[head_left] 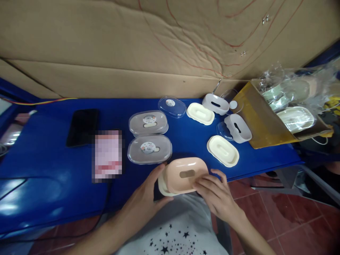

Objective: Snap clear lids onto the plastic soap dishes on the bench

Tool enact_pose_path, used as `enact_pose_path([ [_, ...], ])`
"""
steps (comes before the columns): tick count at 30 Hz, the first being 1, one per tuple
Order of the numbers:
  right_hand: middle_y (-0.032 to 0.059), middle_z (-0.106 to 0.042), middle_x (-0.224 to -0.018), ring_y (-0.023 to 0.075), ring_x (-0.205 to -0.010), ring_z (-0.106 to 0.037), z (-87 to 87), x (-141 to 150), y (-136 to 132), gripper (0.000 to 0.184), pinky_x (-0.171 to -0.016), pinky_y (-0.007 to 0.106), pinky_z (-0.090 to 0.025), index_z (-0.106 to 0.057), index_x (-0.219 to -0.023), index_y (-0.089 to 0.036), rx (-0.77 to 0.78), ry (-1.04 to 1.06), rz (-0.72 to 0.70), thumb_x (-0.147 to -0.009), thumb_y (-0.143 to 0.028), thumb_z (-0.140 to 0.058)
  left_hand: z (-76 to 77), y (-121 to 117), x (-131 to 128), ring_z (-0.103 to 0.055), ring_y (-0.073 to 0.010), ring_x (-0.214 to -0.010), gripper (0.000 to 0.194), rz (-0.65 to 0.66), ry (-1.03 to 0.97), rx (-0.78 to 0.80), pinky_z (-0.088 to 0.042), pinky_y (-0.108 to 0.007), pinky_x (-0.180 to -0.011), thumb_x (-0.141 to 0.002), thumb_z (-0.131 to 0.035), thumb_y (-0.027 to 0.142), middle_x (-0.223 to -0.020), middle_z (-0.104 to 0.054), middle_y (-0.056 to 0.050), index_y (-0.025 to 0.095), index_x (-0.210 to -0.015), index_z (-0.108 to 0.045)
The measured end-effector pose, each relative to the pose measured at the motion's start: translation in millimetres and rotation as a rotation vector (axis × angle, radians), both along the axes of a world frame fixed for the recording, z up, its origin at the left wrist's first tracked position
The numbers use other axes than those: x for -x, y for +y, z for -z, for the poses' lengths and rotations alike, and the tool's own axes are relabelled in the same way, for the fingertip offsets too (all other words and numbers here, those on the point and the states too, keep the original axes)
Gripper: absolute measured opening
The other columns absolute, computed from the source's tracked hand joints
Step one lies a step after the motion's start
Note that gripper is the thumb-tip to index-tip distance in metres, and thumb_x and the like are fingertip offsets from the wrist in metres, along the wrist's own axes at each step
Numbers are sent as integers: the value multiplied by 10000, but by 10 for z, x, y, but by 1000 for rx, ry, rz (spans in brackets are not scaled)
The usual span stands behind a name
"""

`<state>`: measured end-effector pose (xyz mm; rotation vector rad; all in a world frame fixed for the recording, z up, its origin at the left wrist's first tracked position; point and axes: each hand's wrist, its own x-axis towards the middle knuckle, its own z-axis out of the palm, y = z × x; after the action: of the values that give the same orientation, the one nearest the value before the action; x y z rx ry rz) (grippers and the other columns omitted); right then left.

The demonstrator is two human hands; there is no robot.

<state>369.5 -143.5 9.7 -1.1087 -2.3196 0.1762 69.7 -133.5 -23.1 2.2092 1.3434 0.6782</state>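
Both my hands grip a peach oval soap-dish part (186,173) with a slot in its middle; a cream tray (161,186) shows underneath it. My left hand (148,194) curls around its left end. On the right end, my right hand (216,193) presses with bent fingers. The dish sits at the near edge of the blue table (53,159).
Two lidded soap boxes (149,148), a clear lid (172,106), cream trays (222,150), and white slotted inserts (237,128) lie on the table. A black phone (83,126) and a blurred card (107,156) lie left. A cardboard box (259,120) of bagged parts stands right.
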Motion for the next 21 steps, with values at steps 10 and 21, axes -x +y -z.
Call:
enact_pose_path([
  [10,10,-848,-1294,223,-1260,-758,76,138,109,513,-1302,523,-441,-641,-1517,-277,-8,-139,-112,-1082,-36,-516,-94,188,-16,-684,-359,-1443,606,83,123,-91,-732,-422,-941,-1174,-510,475,-1764,-452,-204,300,-1730,-344],
  [21,101,-791,-1410,266,-1362,-723,-243,-146,936,361,-1198,516,-572,-677,-1499,-257,-6,-95,-55,-1158,-279,-562,-150,346,-22,-586,-413,-1506,474,171,276,-400,-599,-542,-1160,-1134,-564,292,-1669,-515,-277,132,-1579,-540],
])
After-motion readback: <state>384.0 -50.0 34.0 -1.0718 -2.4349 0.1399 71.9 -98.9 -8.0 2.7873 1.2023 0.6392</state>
